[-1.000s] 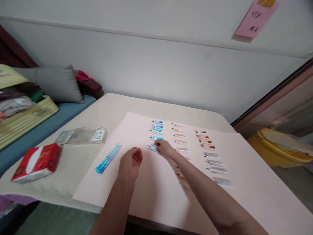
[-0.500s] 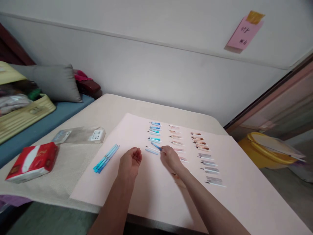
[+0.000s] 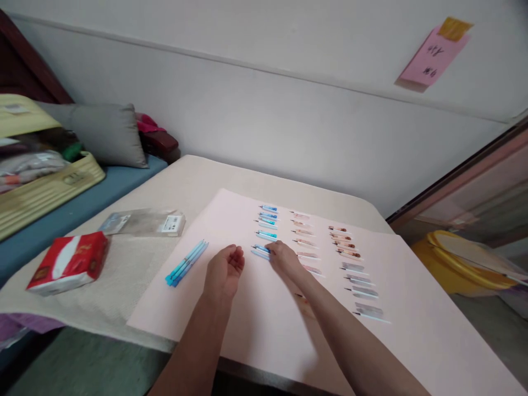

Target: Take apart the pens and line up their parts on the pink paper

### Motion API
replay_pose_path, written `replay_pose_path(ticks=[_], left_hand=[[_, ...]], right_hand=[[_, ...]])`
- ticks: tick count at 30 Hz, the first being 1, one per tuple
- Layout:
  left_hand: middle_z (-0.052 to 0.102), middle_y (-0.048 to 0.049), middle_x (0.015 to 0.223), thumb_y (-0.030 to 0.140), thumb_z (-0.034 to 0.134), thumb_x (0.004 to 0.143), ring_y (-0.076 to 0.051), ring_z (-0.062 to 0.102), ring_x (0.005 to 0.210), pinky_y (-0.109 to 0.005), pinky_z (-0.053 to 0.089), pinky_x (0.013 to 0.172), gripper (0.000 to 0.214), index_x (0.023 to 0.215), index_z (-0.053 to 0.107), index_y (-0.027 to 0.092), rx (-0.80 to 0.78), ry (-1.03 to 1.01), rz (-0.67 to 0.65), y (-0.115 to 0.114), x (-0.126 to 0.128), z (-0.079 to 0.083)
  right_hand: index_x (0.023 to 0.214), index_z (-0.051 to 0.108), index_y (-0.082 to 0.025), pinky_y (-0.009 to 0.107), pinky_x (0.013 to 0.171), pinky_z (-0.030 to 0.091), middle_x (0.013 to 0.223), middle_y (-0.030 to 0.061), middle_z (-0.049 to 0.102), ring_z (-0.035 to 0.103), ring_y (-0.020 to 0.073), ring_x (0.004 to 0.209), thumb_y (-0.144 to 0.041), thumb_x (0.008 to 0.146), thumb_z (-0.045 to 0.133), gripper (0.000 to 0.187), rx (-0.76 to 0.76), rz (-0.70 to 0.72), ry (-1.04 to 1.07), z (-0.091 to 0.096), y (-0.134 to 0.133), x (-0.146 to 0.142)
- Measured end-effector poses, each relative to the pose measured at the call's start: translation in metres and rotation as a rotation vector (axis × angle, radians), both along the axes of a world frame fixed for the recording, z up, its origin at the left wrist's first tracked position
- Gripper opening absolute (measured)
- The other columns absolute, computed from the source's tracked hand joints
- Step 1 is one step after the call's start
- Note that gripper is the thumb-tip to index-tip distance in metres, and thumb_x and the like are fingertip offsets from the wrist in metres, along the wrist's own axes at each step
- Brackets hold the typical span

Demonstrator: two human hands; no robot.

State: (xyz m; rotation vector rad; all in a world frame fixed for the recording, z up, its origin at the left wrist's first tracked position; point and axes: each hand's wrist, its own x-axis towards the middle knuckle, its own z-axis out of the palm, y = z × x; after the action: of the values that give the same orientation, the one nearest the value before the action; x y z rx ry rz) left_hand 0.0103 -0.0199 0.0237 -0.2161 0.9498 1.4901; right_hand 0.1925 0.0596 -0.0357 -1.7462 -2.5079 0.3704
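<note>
A pale pink sheet [image 3: 264, 324] covers the table, with small pen parts laid in three columns: blue ones [image 3: 267, 221], pinkish ones [image 3: 303, 236] and brown and grey ones [image 3: 350, 264]. My right hand [image 3: 284, 258] pinches a short blue piece [image 3: 260, 248] at the near end of the blue column, fingertips on the sheet. My left hand [image 3: 225, 270] hovers just left of it, palm turned up and fingers loosely curled, holding nothing I can see. Three long blue pens [image 3: 186, 263] lie together further left on the sheet.
A red tissue pack [image 3: 68, 263] and a clear plastic packet [image 3: 142, 223] lie on the table's left part. A bed with a grey cushion [image 3: 99, 135] and yellow basket [image 3: 45, 190] is at far left. A yellow basin [image 3: 466, 256] sits on the floor to the right.
My right hand drew back slightly with a blue piece, then returned to the near end of the blue column. The left hand stayed almost still. The camera shifted a little.
</note>
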Motion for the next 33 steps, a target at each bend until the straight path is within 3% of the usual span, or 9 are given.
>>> replay_pose_path(ticks=[3, 6, 11, 19, 25, 29, 33], left_hand=[[0.062, -0.0067, 0.071, 0.002, 0.061, 0.068, -0.010, 0.061, 0.060, -0.019, 0.051, 0.052, 0.013, 0.076, 0.056, 0.010, 0.003, -0.001, -0.003, 0.000, 0.001, 0.000], [0.062, -0.0070, 0.071, 0.002, 0.061, 0.068, -0.010, 0.060, 0.061, -0.019, 0.051, 0.052, 0.012, 0.076, 0.056, 0.010, 0.002, 0.001, -0.009, 0.000, 0.001, 0.001], [0.062, -0.0076, 0.073, 0.001, 0.061, 0.067, -0.010, 0.061, 0.062, -0.019, 0.051, 0.052, 0.012, 0.076, 0.056, 0.009, -0.009, 0.000, -0.003, -0.001, 0.002, 0.003], [0.062, -0.0078, 0.072, 0.001, 0.060, 0.067, -0.010, 0.060, 0.062, -0.019, 0.051, 0.052, 0.012, 0.075, 0.057, 0.008, 0.005, -0.010, 0.002, 0.000, 0.001, 0.003], [0.062, -0.0081, 0.073, 0.001, 0.061, 0.066, -0.010, 0.060, 0.062, -0.018, 0.051, 0.051, 0.012, 0.075, 0.057, 0.009, 0.007, -0.021, -0.014, -0.001, 0.003, 0.003], [0.062, -0.0083, 0.073, 0.002, 0.062, 0.066, -0.010, 0.060, 0.063, -0.018, 0.051, 0.052, 0.012, 0.074, 0.057, 0.009, 0.018, -0.017, -0.046, -0.002, 0.008, 0.001], [0.062, -0.0088, 0.075, 0.003, 0.063, 0.065, -0.010, 0.060, 0.064, -0.019, 0.050, 0.054, 0.012, 0.074, 0.058, 0.009, 0.040, 0.016, -0.107, -0.004, 0.014, -0.002]], right_hand=[[0.105, 0.060, -0.025, 0.025, 0.067, 0.032, 0.102, 0.0067, 0.057, 0.051, 0.0189, 0.093, -0.029, 0.087, 0.043, 0.026, 0.008, -0.002, -0.021, 0.000, -0.006, -0.004], [0.110, 0.057, -0.024, 0.027, 0.068, 0.033, 0.107, 0.0085, 0.055, 0.049, 0.0218, 0.095, -0.038, 0.081, 0.052, 0.032, 0.025, 0.018, -0.083, 0.001, -0.011, -0.005], [0.111, 0.054, -0.025, 0.027, 0.069, 0.033, 0.108, 0.0077, 0.054, 0.048, 0.0202, 0.096, -0.025, 0.083, 0.049, 0.029, 0.041, 0.028, -0.134, 0.000, -0.014, -0.004], [0.117, 0.050, -0.022, 0.029, 0.077, 0.034, 0.111, 0.0089, 0.053, 0.048, 0.0209, 0.097, -0.024, 0.085, 0.045, 0.032, 0.081, -0.007, -0.151, 0.011, -0.026, -0.005], [0.110, 0.052, -0.022, 0.031, 0.076, 0.035, 0.104, 0.0081, 0.055, 0.050, 0.0210, 0.092, -0.028, 0.087, 0.043, 0.026, 0.082, 0.059, -0.155, 0.027, -0.091, -0.001], [0.103, 0.053, -0.022, 0.032, 0.077, 0.037, 0.105, 0.0066, 0.055, 0.051, 0.0205, 0.091, -0.025, 0.083, 0.049, 0.021, 0.035, 0.100, -0.145, 0.019, -0.140, -0.007], [0.098, 0.053, -0.021, 0.034, 0.074, 0.040, 0.103, 0.0074, 0.055, 0.050, 0.0232, 0.093, -0.019, 0.078, 0.053, 0.020, 0.034, 0.059, -0.168, 0.006, -0.158, -0.016]])
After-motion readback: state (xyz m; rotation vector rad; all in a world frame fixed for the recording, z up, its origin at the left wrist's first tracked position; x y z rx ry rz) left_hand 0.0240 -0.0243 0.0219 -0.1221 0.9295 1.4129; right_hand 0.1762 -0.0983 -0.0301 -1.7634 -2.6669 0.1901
